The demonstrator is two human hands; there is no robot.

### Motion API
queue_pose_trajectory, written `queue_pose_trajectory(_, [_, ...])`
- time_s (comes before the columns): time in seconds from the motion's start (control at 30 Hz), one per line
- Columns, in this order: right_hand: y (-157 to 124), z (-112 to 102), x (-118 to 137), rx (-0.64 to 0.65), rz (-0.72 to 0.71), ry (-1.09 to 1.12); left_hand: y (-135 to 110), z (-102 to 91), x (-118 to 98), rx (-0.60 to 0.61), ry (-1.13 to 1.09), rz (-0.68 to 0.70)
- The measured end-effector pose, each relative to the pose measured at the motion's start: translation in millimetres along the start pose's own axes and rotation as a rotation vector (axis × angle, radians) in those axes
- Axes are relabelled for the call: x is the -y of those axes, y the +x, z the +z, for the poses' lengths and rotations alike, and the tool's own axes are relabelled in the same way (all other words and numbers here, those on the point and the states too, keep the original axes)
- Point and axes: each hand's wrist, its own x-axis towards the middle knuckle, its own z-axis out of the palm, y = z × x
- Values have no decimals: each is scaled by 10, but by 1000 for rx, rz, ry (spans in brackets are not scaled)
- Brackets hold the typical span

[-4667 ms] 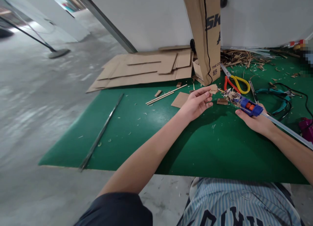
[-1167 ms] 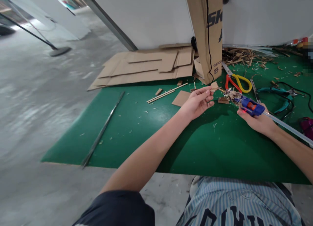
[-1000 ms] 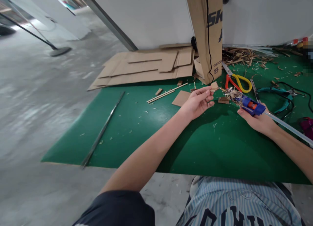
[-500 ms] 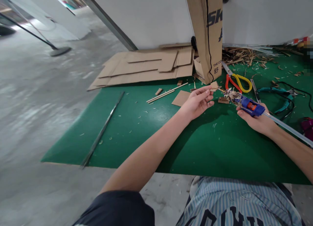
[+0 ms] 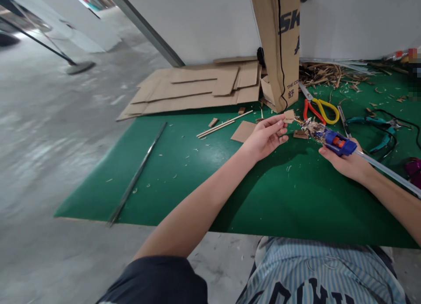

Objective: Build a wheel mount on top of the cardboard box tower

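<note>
Between the thumb and fingers of my left hand is a small piece of cardboard, held above the green tabletop. My right hand is wrapped round a blue hot glue gun with a long clear glue stick running out of its back. Scraps and dried glue cover the gun's front end. Its nozzle points left, at the cardboard piece's right edge; whether they touch I cannot tell. Below the gun's tip a small brown cardboard strip lies on the table.
Scissors with red and yellow handles, a slim knife-like tool and teal pliers lie at right. Flat cardboard sheets, a tall cardboard box and a scrap heap stand behind. Thin sticks and a dark rod bundle lie left.
The cardboard piece in my left hand has turned slightly, showing more of its face. The glue gun and both hands stay almost where they were.
</note>
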Motion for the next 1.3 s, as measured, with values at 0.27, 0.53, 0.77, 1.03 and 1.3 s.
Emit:
queue_pose_trajectory(0.27, [0,0,-7,14,16,7,21,-23,9,16,-36,20])
queue_pose_trajectory(0.53, [-2,10,-35,-1,6,60,-4,15,-5,-30,-9,10])
queue_pose_trajectory(0.77, [-15,1,6,-13,35,72,1,12,-6,-10,-18,8])
queue_pose_trajectory(1.03, [6,27,-91,-23,-12,-11,-6,21,-9,-8,-21,2])
queue_pose_trajectory(1.3, [-6,22,-101,-27,-11,-28,9,-11,2,9,-19,4])
